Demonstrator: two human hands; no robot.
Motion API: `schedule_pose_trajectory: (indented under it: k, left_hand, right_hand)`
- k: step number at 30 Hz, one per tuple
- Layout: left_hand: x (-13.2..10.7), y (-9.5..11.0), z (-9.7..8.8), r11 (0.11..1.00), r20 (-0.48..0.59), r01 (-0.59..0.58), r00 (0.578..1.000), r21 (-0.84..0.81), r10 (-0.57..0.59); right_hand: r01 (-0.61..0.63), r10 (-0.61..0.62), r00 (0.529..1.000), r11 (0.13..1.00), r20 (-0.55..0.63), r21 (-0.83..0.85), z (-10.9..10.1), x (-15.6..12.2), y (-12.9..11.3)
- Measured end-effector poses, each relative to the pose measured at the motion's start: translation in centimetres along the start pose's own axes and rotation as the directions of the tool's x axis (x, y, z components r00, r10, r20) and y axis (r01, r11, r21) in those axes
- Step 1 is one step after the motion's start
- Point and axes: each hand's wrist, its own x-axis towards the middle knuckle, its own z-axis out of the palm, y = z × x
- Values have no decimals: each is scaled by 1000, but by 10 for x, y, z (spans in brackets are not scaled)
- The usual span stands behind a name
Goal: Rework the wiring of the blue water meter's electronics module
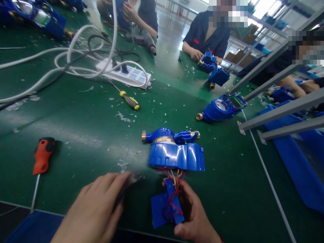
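In front of me a blue water meter (162, 134) with brass ends lies on its side on the green table. Its blue plastic housing (177, 156) faces me, and red, yellow, white and black wires come out below it. These wires lead to a small blue plastic box (174, 206), with a flat flap on its left side. My right hand (196, 212) grips this box from the right, thumb at the near end. To its left, my left hand (98, 202) is closed and slightly blurred; a clear scrap and something dark show at its fingertips, too unclear to name.
An orange screwdriver (43, 157) lies at left, a yellow-black screwdriver (129, 100) farther back. Beyond are a power strip (131, 75) with looped cables and a heat gun (148, 41). Another meter (219, 108) lies beside grey rack bars (283, 116). Co-workers sit across the table.
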Motion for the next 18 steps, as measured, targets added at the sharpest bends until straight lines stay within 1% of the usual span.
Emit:
schedule_pose_trajectory:
  k: [2,4,5,8,11,13,15,17,18]
  left_hand:
    - [1,9,1,994,-57,-71,996,-88,66]
    - [6,21,0,986,-119,-126,986,-107,113]
    - [9,26,-2,984,-131,-146,982,-100,132]
    - [20,39,-10,982,-114,-187,977,-33,182]
    - [30,43,-20,966,-56,-248,966,69,252]
    - [33,43,-25,958,-23,-231,971,168,238]
    - [32,40,-27,947,-30,-181,980,267,196]
    - [29,37,-26,939,-62,-149,982,310,176]
    - [26,36,-25,943,-70,-152,981,297,180]
  right_hand:
    - [-22,22,1000,1000,2,-9,4,2,-3]
    - [-33,33,999,999,13,-9,6,3,-6]
    - [-29,29,999,1000,15,-7,7,4,-7]
    - [-2,2,1000,1000,4,-6,4,3,-2]
    - [22,-22,1000,1000,-12,-11,-1,0,6]
    - [29,-29,999,1000,-22,-11,-4,-1,11]
    - [16,-16,1000,1000,-27,3,-4,-1,12]
    - [-15,16,1000,1000,-21,25,-2,-1,10]
    - [-31,32,999,999,-13,32,-1,0,8]
